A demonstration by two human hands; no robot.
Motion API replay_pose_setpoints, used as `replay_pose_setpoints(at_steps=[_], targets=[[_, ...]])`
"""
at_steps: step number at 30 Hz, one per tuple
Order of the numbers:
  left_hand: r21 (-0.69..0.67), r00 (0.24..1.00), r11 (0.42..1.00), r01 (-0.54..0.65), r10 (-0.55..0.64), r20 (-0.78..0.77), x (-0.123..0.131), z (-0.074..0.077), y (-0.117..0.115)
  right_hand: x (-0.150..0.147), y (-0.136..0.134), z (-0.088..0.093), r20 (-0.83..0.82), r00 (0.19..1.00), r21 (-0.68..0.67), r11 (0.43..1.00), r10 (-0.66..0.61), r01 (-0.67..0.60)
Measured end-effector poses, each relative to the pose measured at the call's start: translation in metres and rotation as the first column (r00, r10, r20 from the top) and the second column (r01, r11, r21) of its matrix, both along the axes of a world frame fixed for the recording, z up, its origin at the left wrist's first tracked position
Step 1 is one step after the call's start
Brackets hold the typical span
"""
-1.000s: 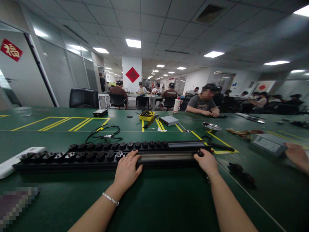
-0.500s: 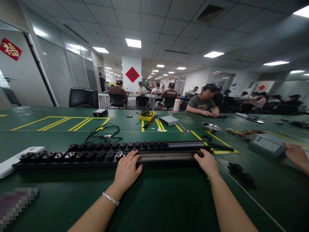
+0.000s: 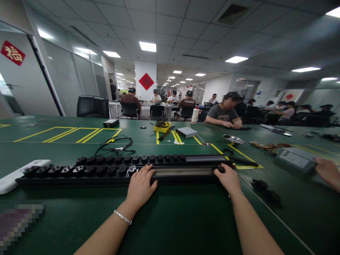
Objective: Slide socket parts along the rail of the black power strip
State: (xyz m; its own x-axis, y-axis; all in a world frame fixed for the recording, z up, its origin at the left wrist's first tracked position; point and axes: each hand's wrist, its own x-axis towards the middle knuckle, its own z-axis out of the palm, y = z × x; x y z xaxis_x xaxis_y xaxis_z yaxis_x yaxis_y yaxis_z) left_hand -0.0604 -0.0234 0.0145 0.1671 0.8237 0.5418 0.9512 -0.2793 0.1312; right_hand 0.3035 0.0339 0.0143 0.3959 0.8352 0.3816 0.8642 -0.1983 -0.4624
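A long black rail [image 3: 87, 182] lies lengthwise before me, with a row of black plug-like modules [image 3: 101, 171] along its left part and a bare channel [image 3: 183, 171] on its right. My left hand [image 3: 140, 186] rests over the rail beside the last module, fingers stretched out and thumb apart. At the rail's right end, my right hand [image 3: 230, 180] is closed round a small black plug-like piece [image 3: 221, 169], its fingers partly hiding it. Behind lies a second black rail [image 3: 204, 158] with similar modules.
A white power strip [image 3: 29, 170] touches the left end. Cables [image 3: 114, 145], a yellow box [image 3: 161, 127], a metal dish [image 3: 233, 139] and black pieces [image 3: 267, 191] lie around on the green table. Another person's hand [image 3: 326, 171] is at a grey power supply [image 3: 296, 159]. A co-worker [image 3: 223, 113] sits opposite.
The view has shifted very slightly. Both my hands keep their places on the rail, and nothing else has visibly moved.
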Motion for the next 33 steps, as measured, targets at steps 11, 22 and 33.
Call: replay_pose_setpoints(at_steps=[11,22,33], targets=[[0.005,1.000,1.000,0.005,-0.005,0.013,-0.0003,-0.0028,0.0012,0.0062,0.0062,-0.0065,0.073,0.997,0.036,0.999,0.018,-0.021],[0.005,1.000,1.000,0.009,-0.009,0.011,-0.0012,-0.0024,0.0004,0.0046,0.0033,-0.0012,0.057,0.997,0.007,0.999,0.049,-0.050],[0.000,1.000,1.000,-0.001,0.001,-0.012,0.0000,-0.0010,0.0000,0.0022,0.0016,-0.0003,0.008,0.999,0.001,0.999,-0.039,0.039]])
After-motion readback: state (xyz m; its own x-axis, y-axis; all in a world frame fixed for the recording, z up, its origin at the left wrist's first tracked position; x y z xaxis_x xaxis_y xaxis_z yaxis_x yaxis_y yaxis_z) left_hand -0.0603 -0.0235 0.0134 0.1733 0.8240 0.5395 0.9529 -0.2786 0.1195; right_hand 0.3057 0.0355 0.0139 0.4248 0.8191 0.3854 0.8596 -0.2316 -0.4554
